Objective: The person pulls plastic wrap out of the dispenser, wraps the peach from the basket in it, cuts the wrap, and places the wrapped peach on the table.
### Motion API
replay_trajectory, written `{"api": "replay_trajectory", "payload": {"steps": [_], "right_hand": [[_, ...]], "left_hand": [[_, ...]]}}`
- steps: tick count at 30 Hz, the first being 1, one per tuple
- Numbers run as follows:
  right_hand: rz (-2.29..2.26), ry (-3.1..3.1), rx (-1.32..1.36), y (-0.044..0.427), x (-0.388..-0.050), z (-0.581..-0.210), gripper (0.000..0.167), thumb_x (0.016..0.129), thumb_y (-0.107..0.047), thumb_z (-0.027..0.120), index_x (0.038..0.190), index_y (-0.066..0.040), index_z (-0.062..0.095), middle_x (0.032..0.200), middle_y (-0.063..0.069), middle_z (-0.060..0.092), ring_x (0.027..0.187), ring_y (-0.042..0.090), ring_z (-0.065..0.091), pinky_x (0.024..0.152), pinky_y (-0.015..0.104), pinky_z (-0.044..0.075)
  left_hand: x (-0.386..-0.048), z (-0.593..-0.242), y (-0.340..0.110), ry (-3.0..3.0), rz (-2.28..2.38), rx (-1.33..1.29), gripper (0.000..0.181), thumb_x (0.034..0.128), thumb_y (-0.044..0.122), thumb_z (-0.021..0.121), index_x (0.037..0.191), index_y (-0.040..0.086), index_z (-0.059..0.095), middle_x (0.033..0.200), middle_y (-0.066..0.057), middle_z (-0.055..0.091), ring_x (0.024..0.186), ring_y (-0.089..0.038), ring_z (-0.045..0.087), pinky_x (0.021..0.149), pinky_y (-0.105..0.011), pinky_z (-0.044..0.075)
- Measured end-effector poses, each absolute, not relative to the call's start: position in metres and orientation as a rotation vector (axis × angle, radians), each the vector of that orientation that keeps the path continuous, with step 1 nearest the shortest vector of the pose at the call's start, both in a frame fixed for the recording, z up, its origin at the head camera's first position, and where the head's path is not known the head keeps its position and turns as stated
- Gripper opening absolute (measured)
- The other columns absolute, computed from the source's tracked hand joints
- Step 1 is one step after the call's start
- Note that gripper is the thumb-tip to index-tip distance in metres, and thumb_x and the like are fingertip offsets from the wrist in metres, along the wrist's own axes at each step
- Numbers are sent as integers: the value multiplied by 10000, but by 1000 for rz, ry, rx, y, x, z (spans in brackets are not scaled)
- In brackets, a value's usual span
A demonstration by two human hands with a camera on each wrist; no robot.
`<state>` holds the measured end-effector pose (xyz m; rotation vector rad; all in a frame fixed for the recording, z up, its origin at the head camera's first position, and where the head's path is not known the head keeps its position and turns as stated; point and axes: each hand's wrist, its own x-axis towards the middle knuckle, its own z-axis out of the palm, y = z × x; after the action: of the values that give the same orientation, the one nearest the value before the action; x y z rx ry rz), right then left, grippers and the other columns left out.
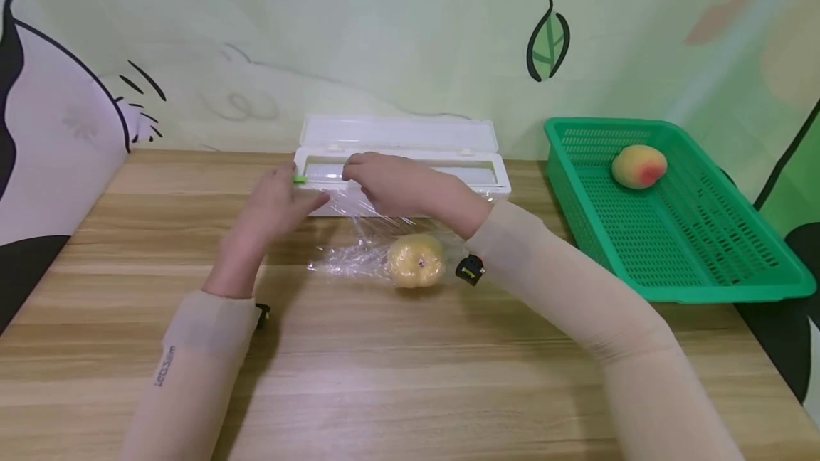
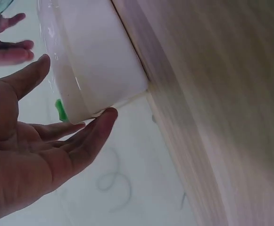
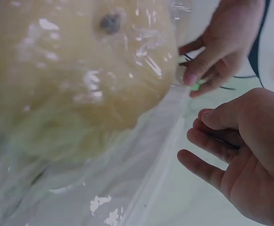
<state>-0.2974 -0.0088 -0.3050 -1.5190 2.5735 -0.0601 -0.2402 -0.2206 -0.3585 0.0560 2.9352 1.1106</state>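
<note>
The left hand (image 1: 272,201), fingers relaxed, touches the upper-centre box (image 1: 500,180); the right hand (image 1: 397,180), grasping nothing visible, hovers above. Film (image 1: 352,262) covers the fruit (image 1: 416,262) below centre; steadying the box should keep cuts clean.

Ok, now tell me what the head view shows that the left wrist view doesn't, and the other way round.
Only the head view shows the green basket with the peach in it, the yellow fruit under clear film, and the pale sleeves.

Only the left wrist view shows the left hand from its palm side, fingertips at the end of the white box.

Both show the box, its green tab, the wooden table, the left hand and at least part of the right hand.
</note>
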Motion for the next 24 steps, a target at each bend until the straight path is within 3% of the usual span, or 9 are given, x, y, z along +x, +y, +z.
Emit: {"api": "replay_trajectory", "payload": {"steps": [5,9,13,19,24], "right_hand": [[46,2526,-1529,-33,-302,-309,500,1004,53,508,1498,9,452,1534,148,452,1408,273,428,1168,329,317],[95,2500,-1553,-48,-306,-314,602,968,100,502,1549,-14,389,1596,130,378,1481,268,327,1220,325,187],[128,2471,-1557,-57,-308,-316,741,930,154,467,1614,-54,269,1665,107,255,1531,265,213,1231,335,69],[221,2426,-1557,-66,-306,-312,809,906,151,481,1633,-79,211,1698,83,156,1544,261,163,1230,364,92],[359,2405,-1567,-74,-305,-305,754,941,92,512,1625,-75,242,1671,100,235,1521,281,238,1229,373,159]], "left_hand": [[-242,-360,-225,2919,1160,52,621,979,308,716,1415,-59,471,1256,-244,580,1083,-371,543,967,-556,458],[-242,-360,-230,2912,1187,82,599,976,355,706,1404,-16,516,1124,-218,630,956,-345,581,828,-482,486],[-243,-360,-233,2921,1166,87,628,1002,424,643,1446,5,498,1162,-242,637,971,-355,606,787,-476,502],[-245,-363,-231,2981,1109,55,627,1014,378,633,1394,-93,467,996,-253,632,873,-353,600,773,-487,492],[-247,-366,-230,3025,1088,75,539,1010,290,662,1307,-122,482,1056,-300,628,916,-384,583,830,-530,482]]}}
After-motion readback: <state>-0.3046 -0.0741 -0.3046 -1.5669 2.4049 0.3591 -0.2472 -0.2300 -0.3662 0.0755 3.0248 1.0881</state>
